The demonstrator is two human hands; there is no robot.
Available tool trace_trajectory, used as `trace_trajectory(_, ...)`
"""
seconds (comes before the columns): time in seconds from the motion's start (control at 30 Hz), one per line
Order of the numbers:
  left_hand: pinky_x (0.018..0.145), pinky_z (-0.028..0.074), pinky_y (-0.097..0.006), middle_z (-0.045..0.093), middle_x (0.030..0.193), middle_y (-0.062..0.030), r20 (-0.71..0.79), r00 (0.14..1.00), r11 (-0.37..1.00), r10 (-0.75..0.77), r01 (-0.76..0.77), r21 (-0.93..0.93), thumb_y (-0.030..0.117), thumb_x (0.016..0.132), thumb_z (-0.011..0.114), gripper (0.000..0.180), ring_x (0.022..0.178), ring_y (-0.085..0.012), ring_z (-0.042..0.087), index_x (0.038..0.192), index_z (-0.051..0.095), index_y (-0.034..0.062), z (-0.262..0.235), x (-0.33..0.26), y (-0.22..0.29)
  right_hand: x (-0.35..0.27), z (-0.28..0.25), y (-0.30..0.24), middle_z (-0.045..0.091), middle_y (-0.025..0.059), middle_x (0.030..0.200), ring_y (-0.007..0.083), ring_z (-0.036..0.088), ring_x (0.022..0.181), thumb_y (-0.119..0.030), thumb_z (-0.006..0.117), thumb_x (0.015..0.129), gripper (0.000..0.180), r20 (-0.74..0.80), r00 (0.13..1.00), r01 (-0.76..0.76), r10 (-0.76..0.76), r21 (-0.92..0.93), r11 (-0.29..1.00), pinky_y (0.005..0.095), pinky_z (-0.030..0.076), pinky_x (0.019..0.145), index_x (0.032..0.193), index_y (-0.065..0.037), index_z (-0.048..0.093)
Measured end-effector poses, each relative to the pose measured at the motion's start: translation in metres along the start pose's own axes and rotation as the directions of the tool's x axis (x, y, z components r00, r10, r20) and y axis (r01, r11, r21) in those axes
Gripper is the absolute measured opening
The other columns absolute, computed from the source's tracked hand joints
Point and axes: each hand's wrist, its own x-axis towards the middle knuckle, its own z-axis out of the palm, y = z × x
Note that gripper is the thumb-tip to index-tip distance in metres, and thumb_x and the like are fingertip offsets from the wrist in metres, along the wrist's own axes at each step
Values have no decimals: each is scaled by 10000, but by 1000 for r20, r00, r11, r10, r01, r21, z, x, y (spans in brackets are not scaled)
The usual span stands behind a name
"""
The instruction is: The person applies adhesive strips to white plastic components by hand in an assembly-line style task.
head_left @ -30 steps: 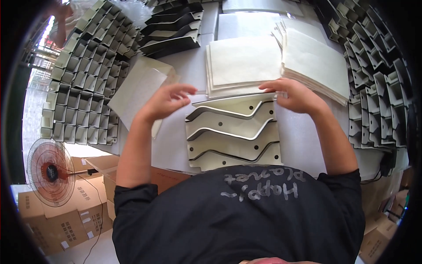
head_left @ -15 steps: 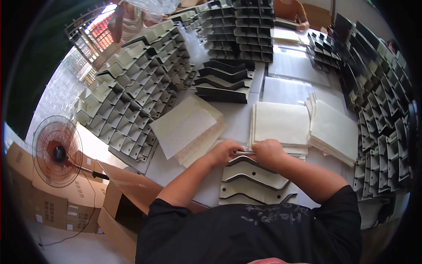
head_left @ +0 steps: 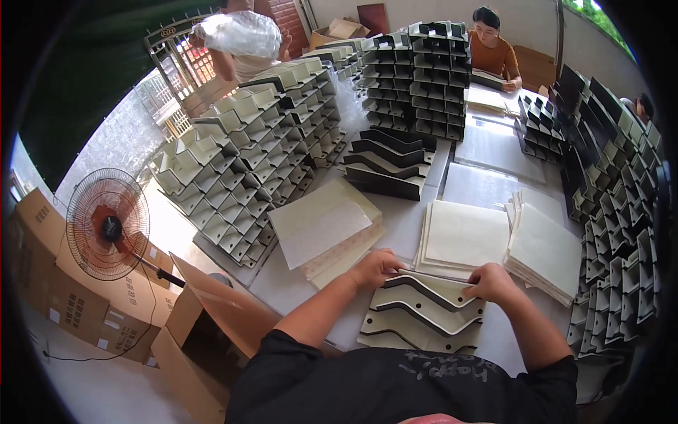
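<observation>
In front of me on the table lies a set of pale bent plates (head_left: 417,322) with black edges and small holes, their zigzag profiles nested in rows. Along the far side of this set runs a thin, pale, straight-edged piece (head_left: 434,277), whose kind I cannot make out. My left hand (head_left: 376,269) is closed at the left end of that piece, fingers pinched together. At its right end my right hand (head_left: 489,283) pinches it beside the rightmost bent plate. Just beyond my hands are two stacks of cream sheets (head_left: 466,233) (head_left: 545,251).
More loose sheets (head_left: 325,215) lie to the left, near several dark bent plates (head_left: 392,162). Tall stacks of plates rise left (head_left: 226,169), behind (head_left: 438,78) and right (head_left: 621,205). A fan (head_left: 109,226) and open carton (head_left: 191,346) stand left. Two people (head_left: 498,56) (head_left: 247,49) are across the table.
My hands have moved apart, from close together at the middle of the thin piece to its two ends. The whole view has tilted up, showing more of the room.
</observation>
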Motion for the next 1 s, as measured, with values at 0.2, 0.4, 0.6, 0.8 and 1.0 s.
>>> trace_trajectory(0.2, 731, 524, -270, 614, 859, -57, -90, 995, 986, -34, 19, -163, -5, 757, 727, 200, 850, -155, 613, 942, 670, 47, 12, 3, -3, -18, 12, 78, 663, 106, 770, 238, 625, 678, -177, 786, 702, 247, -230, 880, 446, -416, 95, 890, 333, 510, 645, 920, -79, 725)
trace_trajectory(0.4, 719, 505, -214, 608, 902, -13, -68, 951, 884, -302, 252, -395, 10, 798, 723, 155, 803, -83, 590, 930, 645, 32, 5, -6, 2, -20, 32, 94, 589, 93, 747, 223, 587, 646, -47, 725, 713, 216, -504, 786, 474, -359, 117, 873, 317, 486, 603, 922, -93, 701)
trace_trajectory(0.6, 650, 484, -233, 636, 812, 2, -104, 969, 960, -223, 199, -198, 82, 824, 712, 104, 723, -80, 587, 900, 660, 33, -2, -3, -1, -21, 38, 90, 601, 107, 768, 240, 610, 686, -37, 699, 725, 208, -544, 785, 433, -296, 139, 891, 316, 499, 627, 932, -52, 691)
trace_trajectory(0.8, 666, 491, -267, 681, 792, -61, 110, 887, 879, -449, 460, -124, 176, 824, 669, 175, 725, -120, 620, 914, 696, 29, -34, 36, 29, -28, 5, 66, 656, 104, 806, 206, 605, 685, 11, 619, 779, 183, -407, 876, 355, -260, 176, 918, 289, 497, 629, 945, -29, 684)
trace_trajectory(1.0, 647, 501, -300, 686, 766, -98, -22, 812, 794, -584, 576, 196, 158, 800, 592, 200, 679, -157, 632, 871, 711, 14, 23, 94, 49, 42, 3, 0, 662, 110, 939, 289, 583, 957, -128, 680, 766, 141, -365, 712, 568, -600, -204, 797, 390, 479, 858, 904, -101, 694)
